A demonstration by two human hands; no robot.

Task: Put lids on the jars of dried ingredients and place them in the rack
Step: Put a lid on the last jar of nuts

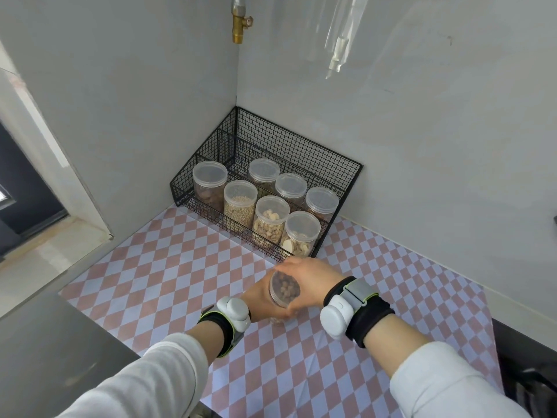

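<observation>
A clear jar [284,289] of brown dried pieces stands on the checked mat in front of the rack. My left hand [258,298] wraps its body from the left. My right hand [310,282] curls over its clear lid and right side. The black wire rack [316,155] sits in the wall corner with two stepped rows. Several lidded jars stand in it, among them a grain jar [240,200], a nut jar [271,220] and a jar of pale slices [301,232]. The back row's left end is free.
A pink and white checked mat [168,267] covers the counter. A grey metal surface [60,342] lies at the near left. A brass valve [239,25] hangs above the corner. Clear plastic [340,40] dangles at the upper right. A window sill runs along the left.
</observation>
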